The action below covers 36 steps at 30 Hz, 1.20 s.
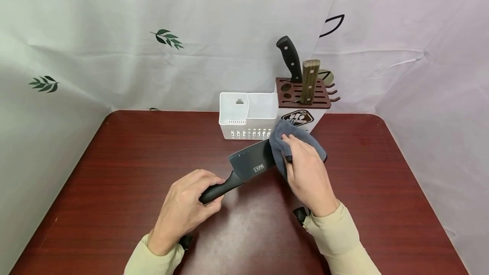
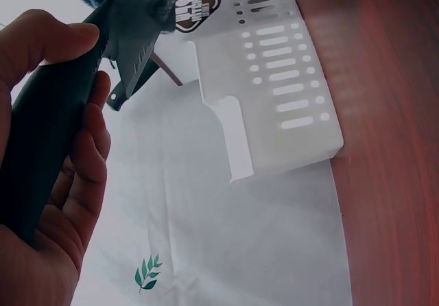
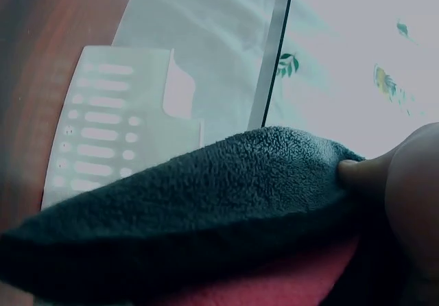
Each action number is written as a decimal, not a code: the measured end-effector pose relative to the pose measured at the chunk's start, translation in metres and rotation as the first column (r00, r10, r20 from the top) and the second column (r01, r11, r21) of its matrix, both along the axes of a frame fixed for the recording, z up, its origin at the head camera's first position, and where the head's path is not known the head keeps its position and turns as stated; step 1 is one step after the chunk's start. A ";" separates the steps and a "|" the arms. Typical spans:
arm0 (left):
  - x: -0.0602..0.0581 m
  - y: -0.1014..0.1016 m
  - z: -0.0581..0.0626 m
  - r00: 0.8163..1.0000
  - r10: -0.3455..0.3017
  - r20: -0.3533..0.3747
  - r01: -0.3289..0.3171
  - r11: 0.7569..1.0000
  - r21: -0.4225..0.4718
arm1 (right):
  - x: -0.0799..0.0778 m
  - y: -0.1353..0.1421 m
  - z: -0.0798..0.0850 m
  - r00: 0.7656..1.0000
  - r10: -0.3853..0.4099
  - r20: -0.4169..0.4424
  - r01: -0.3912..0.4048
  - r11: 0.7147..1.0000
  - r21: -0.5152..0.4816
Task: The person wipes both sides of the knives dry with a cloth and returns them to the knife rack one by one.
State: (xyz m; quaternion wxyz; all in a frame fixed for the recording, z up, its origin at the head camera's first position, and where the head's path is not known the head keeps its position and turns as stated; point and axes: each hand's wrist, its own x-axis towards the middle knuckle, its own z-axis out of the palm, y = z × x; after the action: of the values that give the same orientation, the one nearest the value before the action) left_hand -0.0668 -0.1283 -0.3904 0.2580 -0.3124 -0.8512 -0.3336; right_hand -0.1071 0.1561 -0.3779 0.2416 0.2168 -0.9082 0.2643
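A black cleaver (image 1: 250, 160) hangs over the table's middle, its blade pointing up and right. My left hand (image 1: 187, 200) grips its black handle (image 2: 51, 114), with the thumb pressed along the handle near the blade in the left wrist view. My right hand (image 1: 307, 171) holds a grey-blue cloth (image 1: 280, 143) folded over the far end of the blade, hiding that end. In the right wrist view the cloth (image 3: 226, 182) fills the lower part, and the blade's thin edge (image 3: 271, 59) rises behind it.
Behind the cleaver stands a white knife holder (image 1: 248, 128) with a perforated basket and a brown slotted top (image 1: 284, 96). A black-handled knife (image 1: 290, 58) and a wooden-handled knife (image 1: 310, 82) stand in its slots. White fabric with leaf prints surrounds the reddish-brown table (image 1: 133, 160).
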 end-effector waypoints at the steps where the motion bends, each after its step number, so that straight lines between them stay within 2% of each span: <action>1: 0.000 0.000 0.000 1.000 0.000 0.002 0.000 1.000 -0.001 | 0.000 -0.001 0.000 1.000 0.017 -0.004 -0.017 1.000 0.011; 5: 0.000 0.001 -0.001 1.000 -0.001 0.003 0.001 1.000 -0.004 | 0.002 -0.005 0.001 0.992 0.126 -0.031 -0.124 0.990 0.069; 9: 0.000 0.002 -0.001 1.000 -0.002 0.006 0.002 1.000 -0.013 | 0.005 -0.011 0.000 0.970 0.237 -0.042 -0.233 0.968 0.096; 13: 0.000 0.002 -0.002 1.000 0.002 0.016 -0.002 1.000 -0.021 | 0.007 -0.018 -0.001 0.948 0.315 -0.048 -0.310 0.947 0.085; 18: 0.001 0.002 -0.003 0.999 0.011 0.039 -0.009 1.000 -0.030 | 0.010 -0.023 -0.002 0.921 0.386 -0.044 -0.379 0.918 0.118; 23: 0.001 0.001 -0.003 0.999 0.018 0.050 -0.018 1.000 -0.013 | 0.011 -0.021 0.000 0.896 0.444 -0.021 -0.437 0.889 0.137; 27: 0.001 -0.001 -0.001 0.998 0.023 0.058 -0.023 1.000 -0.001 | 0.011 -0.019 0.002 0.884 0.467 -0.009 -0.462 0.877 0.130; 32: 0.001 -0.005 0.001 0.995 0.033 0.095 -0.034 0.999 0.000 | 0.011 -0.016 0.002 0.880 0.476 0.001 -0.474 0.876 0.083; 36: 0.002 -0.007 0.003 0.993 0.040 0.107 -0.041 0.999 0.001 | 0.010 -0.013 0.002 0.892 0.452 -0.001 -0.451 0.890 0.065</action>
State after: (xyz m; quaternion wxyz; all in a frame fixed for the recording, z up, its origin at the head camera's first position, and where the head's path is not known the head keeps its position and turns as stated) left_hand -0.0646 -0.1358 -0.3877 0.2190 -0.2763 -0.8695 -0.3460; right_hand -0.0967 0.1436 -0.3754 0.1739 0.4314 -0.8389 0.2827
